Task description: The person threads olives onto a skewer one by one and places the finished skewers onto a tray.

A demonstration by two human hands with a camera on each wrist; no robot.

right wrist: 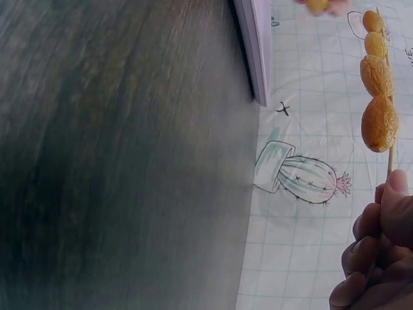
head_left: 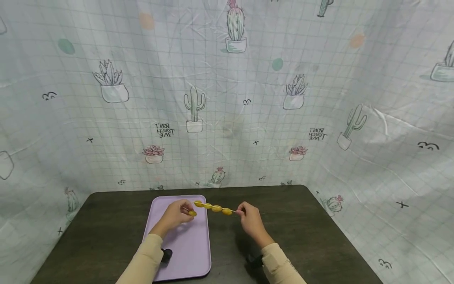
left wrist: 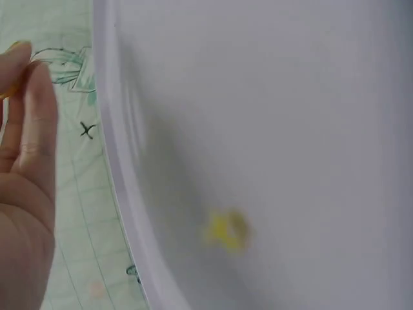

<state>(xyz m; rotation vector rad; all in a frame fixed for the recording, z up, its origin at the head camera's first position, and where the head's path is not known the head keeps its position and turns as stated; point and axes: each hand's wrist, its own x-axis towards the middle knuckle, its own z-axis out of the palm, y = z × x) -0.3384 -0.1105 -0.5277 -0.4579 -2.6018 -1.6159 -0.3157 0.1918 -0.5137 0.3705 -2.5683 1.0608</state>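
Note:
My right hand (head_left: pixel 252 221) grips the lower end of a thin wooden skewer (right wrist: pixel 390 160). Several small wrinkled golden-yellow potatoes (right wrist: pixel 379 124) are threaded along it, and its tip points left in the head view. Between the thumb and fingers of my left hand (head_left: pixel 173 217) is one loose yellow potato (head_left: pixel 192 213), held just below the skewer's far end and apart from it. The left hand is above the lilac tray (head_left: pixel 188 252). A blurred yellow thing (left wrist: pixel 227 230) shows against the tray in the left wrist view; its kind is unclear.
The tray lies on the left half of a dark wooden table (head_left: pixel 305 236). A pale curtain (head_left: pixel 227 150) printed with cacti hangs behind the table and along its sides. Black wrist straps (head_left: pixel 166 255) sit at both sleeves.

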